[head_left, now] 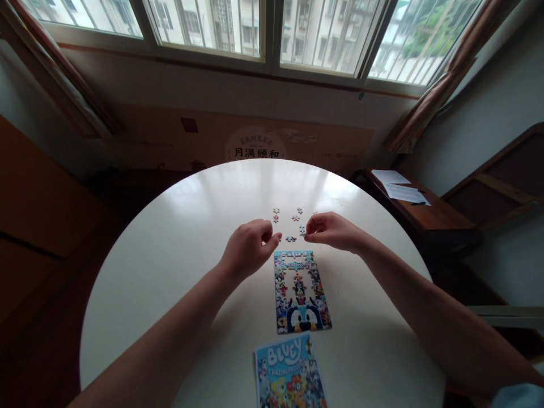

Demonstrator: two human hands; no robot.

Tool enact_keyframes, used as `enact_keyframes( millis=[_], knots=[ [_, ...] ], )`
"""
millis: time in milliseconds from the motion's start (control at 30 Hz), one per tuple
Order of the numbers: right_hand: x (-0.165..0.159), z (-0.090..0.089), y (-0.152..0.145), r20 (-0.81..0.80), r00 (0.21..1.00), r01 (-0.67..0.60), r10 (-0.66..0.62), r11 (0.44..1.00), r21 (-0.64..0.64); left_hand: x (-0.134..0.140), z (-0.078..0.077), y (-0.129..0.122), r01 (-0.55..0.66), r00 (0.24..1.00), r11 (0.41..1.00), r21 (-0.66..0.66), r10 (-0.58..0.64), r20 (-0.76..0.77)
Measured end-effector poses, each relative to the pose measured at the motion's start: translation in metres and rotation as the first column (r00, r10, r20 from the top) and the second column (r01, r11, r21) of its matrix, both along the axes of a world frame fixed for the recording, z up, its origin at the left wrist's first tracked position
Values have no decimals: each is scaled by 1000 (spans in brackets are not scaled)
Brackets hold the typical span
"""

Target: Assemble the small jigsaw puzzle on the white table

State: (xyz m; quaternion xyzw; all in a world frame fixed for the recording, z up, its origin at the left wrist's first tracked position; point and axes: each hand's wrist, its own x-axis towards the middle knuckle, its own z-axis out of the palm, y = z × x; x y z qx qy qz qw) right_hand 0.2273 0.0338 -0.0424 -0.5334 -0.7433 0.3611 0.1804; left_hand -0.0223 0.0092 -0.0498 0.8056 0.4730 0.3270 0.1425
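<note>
A partly assembled jigsaw puzzle lies on the white round table, with gaps in its upper and middle parts. Just beyond its top left corner is my left hand, its fingers curled in and its thumb pointing right; whatever may be under the fingertips is hidden. My right hand reaches in from the right, thumb and forefinger pinched at a small blue puzzle piece. Between the hands lies another loose piece. Farther back are several more pieces, among them a pinkish one.
A printed picture sheet reading "Bluey" lies nearest me, below the puzzle. Beyond the table's far edge stands a wall with windows. To the right, a brown side table carries white papers.
</note>
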Motion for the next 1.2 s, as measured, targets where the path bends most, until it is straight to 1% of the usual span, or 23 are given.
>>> enact_keyframes(
  millis=[33,67,133,233,333,467,567,667,733,833,933,1033,1200],
  knots=[
    [-1,0,-6,-133,991,20,-28,998,-59,2,1,-1,36,998,998,-45,-34,52],
    [-3,0,-12,-270,960,35,-70,991,-132,4,3,-3,75,992,992,-100,-63,112],
    [-9,-2,-25,-475,863,44,-172,962,-269,8,5,-5,156,967,962,-224,-103,233],
    [-17,-7,-40,-602,748,48,-280,927,-372,13,6,-8,263,921,888,-376,-116,371],
    [-24,-10,-48,-651,679,45,-338,906,-422,16,6,-9,325,887,828,-457,-99,451],
    [-31,-13,-55,-668,653,22,-358,890,-455,15,7,-9,341,873,781,-524,-56,485],
    [-31,-14,-56,-663,670,4,-333,895,-445,15,9,-9,307,885,740,-598,8,465],
    [-24,-14,-54,-649,710,3,-271,924,-382,16,14,-9,258,891,706,-660,89,444],
    [-18,-13,-52,-636,733,38,-243,947,-319,16,17,-9,229,895,693,-684,127,428],
    [-15,-13,-52,-621,749,93,-230,965,-245,17,19,-9,205,898,682,-702,155,412],
    [-19,-15,-55,-627,748,86,-217,969,-233,18,18,-10,209,894,697,-686,148,422],
    [-28,-18,-57,-649,730,73,-214,969,-237,19,14,-11,232,891,728,-645,106,441],
    [-34,-18,-59,-684,688,114,-243,967,-228,20,10,-14,249,909,808,-535,-3,417]
  ],
)
